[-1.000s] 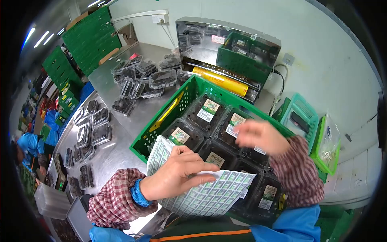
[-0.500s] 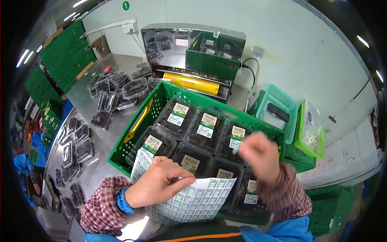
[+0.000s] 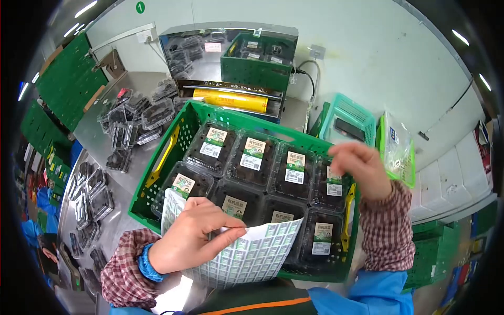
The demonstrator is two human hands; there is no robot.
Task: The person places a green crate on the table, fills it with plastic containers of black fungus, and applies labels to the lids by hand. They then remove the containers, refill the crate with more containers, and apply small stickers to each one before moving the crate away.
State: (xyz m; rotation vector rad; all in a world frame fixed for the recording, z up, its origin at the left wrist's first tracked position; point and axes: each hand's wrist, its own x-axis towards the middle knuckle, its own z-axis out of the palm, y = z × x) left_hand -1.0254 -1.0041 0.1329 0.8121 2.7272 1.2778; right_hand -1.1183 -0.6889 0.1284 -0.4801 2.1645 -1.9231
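My left hand (image 3: 197, 236) pinches the top edge of a sheet of small green and white stickers (image 3: 257, 254) between thumb and forefinger. The sheet curves down over the near side of a green crate (image 3: 139, 202). Inside the crate, lidded clear plastic boxes of dark contents (image 3: 252, 176) stand in two rows, with printed labels (image 3: 295, 167) on their lids. Over the crate's right end hovers my right hand (image 3: 362, 165), its fingers curled together near the back right box (image 3: 324, 197). Whether a sticker is between those fingertips cannot be made out.
Loose plastic boxes (image 3: 157, 114) lie heaped on the steel table (image 3: 134, 184) at left. Behind the crate stands a wrapping machine with a yellow film roll (image 3: 231, 100). A teal basket (image 3: 362, 107) holding a phone (image 3: 349, 128) and a lime tray (image 3: 386, 157) are at right.
My right hand has moved right and slightly up, away from the third back box, uncovering the back right box. A small pale piece at its fingertips no longer shows. My left hand still grips the sheet.
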